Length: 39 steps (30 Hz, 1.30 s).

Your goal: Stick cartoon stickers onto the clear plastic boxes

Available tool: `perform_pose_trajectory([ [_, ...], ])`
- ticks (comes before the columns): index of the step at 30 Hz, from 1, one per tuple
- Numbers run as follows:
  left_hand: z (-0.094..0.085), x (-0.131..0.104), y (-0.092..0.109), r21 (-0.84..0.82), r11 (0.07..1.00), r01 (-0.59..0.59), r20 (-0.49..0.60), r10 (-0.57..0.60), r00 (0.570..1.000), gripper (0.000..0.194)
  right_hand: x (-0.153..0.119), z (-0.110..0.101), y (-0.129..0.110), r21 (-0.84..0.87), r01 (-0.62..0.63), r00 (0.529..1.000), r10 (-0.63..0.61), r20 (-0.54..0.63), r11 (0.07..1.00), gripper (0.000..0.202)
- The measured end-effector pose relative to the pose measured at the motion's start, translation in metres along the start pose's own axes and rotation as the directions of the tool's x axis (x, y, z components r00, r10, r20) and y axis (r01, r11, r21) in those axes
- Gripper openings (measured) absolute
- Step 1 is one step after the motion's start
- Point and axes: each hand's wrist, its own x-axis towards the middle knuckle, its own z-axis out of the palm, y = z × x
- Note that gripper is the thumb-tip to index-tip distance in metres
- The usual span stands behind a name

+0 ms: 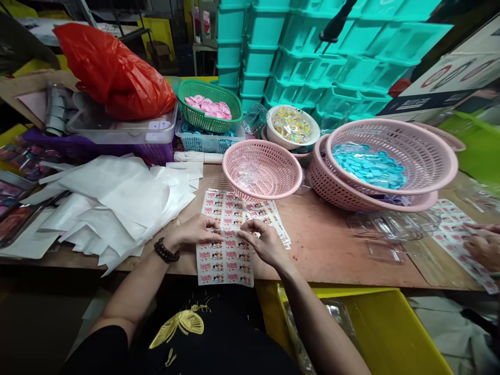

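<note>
White paper sticker sheet with rows of pink lettering and cat prints [224, 268]: flat on the brown tabletop [324, 245], directly before the person, lower end at the front edge.
Left hand [203, 230]: fingers curled, thumb near the fingertips, over the sheet's upper left part; grip on any item cannot be told.
Right hand [265, 242]: thumb and index finger bent close together over the sheet's upper right part, facing the left fingertips; any small item between them cannot be made out.
Further printed sheets [279, 221]: fanned beyond and to the right of the hands.
Round pink perforated plastic basket [289, 177]: just beyond these sheets, clear plastic pieces inside.
Larger pink perforated baskets [425, 156]: nested, to the right; bright blue pieces [369, 166] in the upper one.
White paper heap [121, 192]: left of the sheet.
Co-worker's hand [484, 247]: far right, at another printed sticker sheet [455, 232].
</note>
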Motion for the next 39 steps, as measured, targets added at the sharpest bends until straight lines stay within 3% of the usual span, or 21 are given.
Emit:
perform_pose_trajectory([
  [2, -0.002, 0.005, -0.004, -0.071, 0.997, 0.037, 0.060, -0.033, 0.998, 0.039, 0.001, -0.002, 0.004, -0.131, 0.150, 0.986, -0.158, -0.056, 0.980, 0.019],
  [4, -0.007, 0.009, -0.008, -0.149, 0.986, 0.075, 0.141, -0.054, 0.989, 0.041, -0.001, -0.003, 0.007, -0.359, 0.344, 0.905, -0.409, -0.121, 0.868, 0.011],
  [6, -0.013, 0.015, -0.012, -0.213, 0.971, 0.106, 0.214, -0.060, 0.975, 0.045, -0.005, -0.002, 0.008, -0.585, 0.509, 0.733, -0.675, -0.090, 0.631, 0.013],
  [8, -0.019, 0.019, -0.016, -0.231, 0.966, 0.114, 0.244, -0.055, 0.968, 0.051, -0.011, 0.001, 0.008, -0.674, 0.630, 0.534, -0.845, 0.017, 0.385, 0.019],
  [9, -0.021, 0.022, -0.019, -0.236, 0.965, 0.116, 0.246, -0.056, 0.968, 0.055, -0.015, 0.003, 0.007, -0.664, 0.668, 0.468, -0.884, 0.026, 0.334, 0.021],
  [10, -0.023, 0.023, -0.021, -0.236, 0.964, 0.118, 0.242, -0.059, 0.968, 0.057, -0.017, 0.004, 0.006, -0.628, 0.688, 0.453, -0.891, -0.019, 0.363, 0.022],
  [11, -0.024, 0.024, -0.022, -0.230, 0.966, 0.120, 0.229, -0.066, 0.971, 0.059, -0.019, 0.004, 0.005, -0.562, 0.681, 0.495, -0.861, -0.120, 0.470, 0.022],
  [12, -0.025, 0.025, -0.024, -0.217, 0.969, 0.121, 0.208, -0.075, 0.975, 0.060, -0.018, 0.001, 0.004, -0.457, 0.635, 0.577, -0.776, -0.255, 0.623, 0.020],
  [14, -0.026, 0.025, -0.024, -0.172, 0.978, 0.121, 0.135, -0.098, 0.986, 0.059, -0.008, -0.012, 0.001, -0.167, 0.436, 0.749, -0.459, -0.478, 0.884, 0.015],
  [15, -0.027, 0.025, -0.023, -0.137, 0.983, 0.120, 0.087, -0.108, 0.990, 0.056, 0.003, -0.023, 0.000, -0.047, 0.326, 0.795, -0.300, -0.527, 0.944, 0.016],
  [16, -0.027, 0.024, -0.022, -0.093, 0.989, 0.119, 0.033, -0.117, 0.993, 0.052, 0.017, -0.035, 0.000, 0.022, 0.236, 0.820, -0.187, -0.542, 0.972, 0.021],
  [18, -0.028, 0.024, -0.018, 0.012, 0.992, 0.123, -0.081, -0.122, 0.989, 0.040, 0.053, -0.061, 0.002, 0.013, 0.113, 0.858, -0.091, -0.505, 0.993, 0.047],
  [20, -0.028, 0.026, -0.014, 0.114, 0.984, 0.136, -0.196, -0.111, 0.974, 0.026, 0.094, -0.079, 0.004, -0.112, 0.053, 0.919, -0.092, -0.384, 0.992, 0.079],
  [23, -0.023, 0.029, -0.012, 0.212, 0.965, 0.156, -0.379, -0.066, 0.923, 0.015, 0.151, -0.084, 0.006, -0.417, 0.100, 0.963, -0.193, -0.187, 0.904, 0.101],
  [26, -0.014, 0.028, -0.011, 0.236, 0.961, 0.147, -0.527, -0.001, 0.850, 0.033, 0.191, -0.070, 0.002, -0.619, 0.186, 0.972, -0.235, 0.002, 0.763, 0.110],
  [28, -0.008, 0.024, -0.009, 0.218, 0.971, 0.102, -0.576, 0.044, 0.816, 0.045, 0.203, -0.060, -0.005, -0.658, 0.200, 0.974, -0.222, 0.051, 0.726, 0.110],
  [32, -0.002, 0.013, 0.004, -0.139, 0.980, -0.141, -0.619, 0.025, 0.785, 0.055, 0.180, -0.047, -0.021, -0.604, 0.276, 0.917, -0.394, -0.069, 0.747, 0.096],
  [34, -0.001, 0.010, 0.017, -0.439, 0.872, -0.217, -0.535, -0.060, 0.843, 0.066, 0.149, -0.034, -0.026, -0.581, 0.356, 0.842, -0.521, -0.141, 0.732, 0.091],
  [35, 0.000, 0.009, 0.025, -0.603, 0.768, -0.215, -0.440, -0.095, 0.893, 0.072, 0.131, -0.026, -0.027, -0.593, 0.395, 0.804, -0.576, -0.147, 0.702, 0.089],
  [37, 0.002, 0.012, 0.040, -0.864, 0.473, -0.171, -0.241, -0.091, 0.966, 0.080, 0.095, -0.006, -0.025, -0.640, 0.491, 0.720, -0.689, -0.084, 0.591, 0.084],
  [39, 0.007, 0.016, 0.051, -0.936, 0.316, -0.151, -0.174, -0.043, 0.984, 0.079, 0.067, 0.014, -0.019, -0.663, 0.598, 0.622, -0.783, 0.028, 0.451, 0.079],
])
